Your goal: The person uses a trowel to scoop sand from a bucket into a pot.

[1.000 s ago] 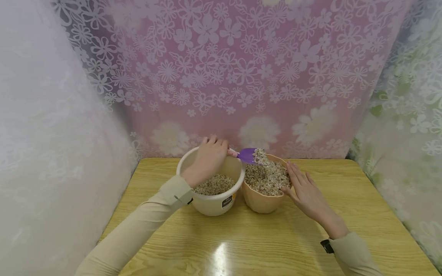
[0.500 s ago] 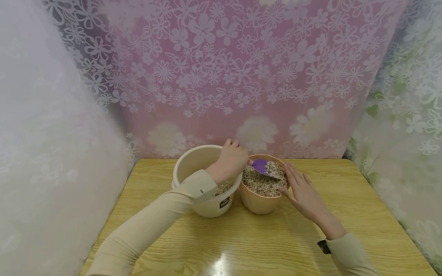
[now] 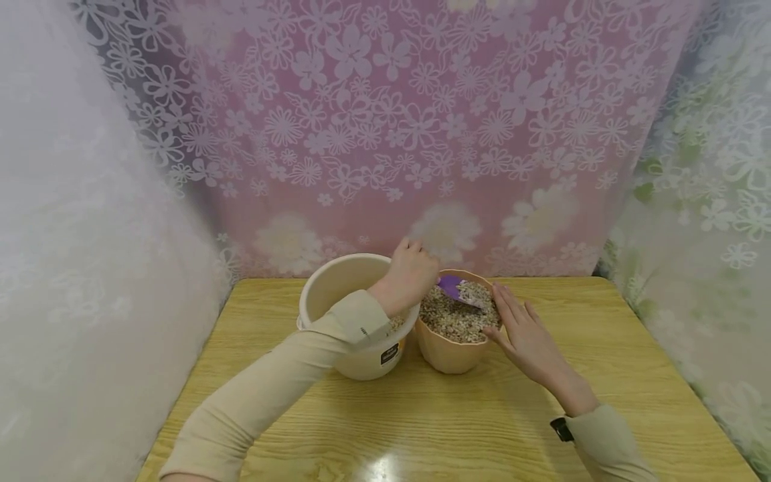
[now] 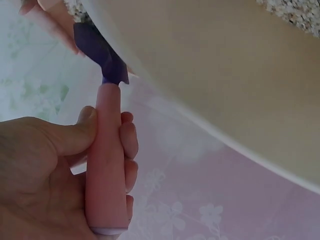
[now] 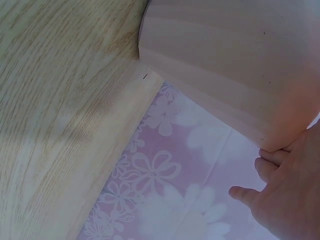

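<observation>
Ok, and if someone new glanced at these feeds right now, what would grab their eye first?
Probably the purple-bladed hand shovel, its pink handle gripped in the left hand, its blade at the speckled granules in the peach pot. Next, the right hand against that pot's right side, and the cream bucket to the pot's left. The pink floral backdrop also stands out behind the table.

White glare on the table (image 3: 458, 428) — soft shadows, dim left wrist view.
</observation>
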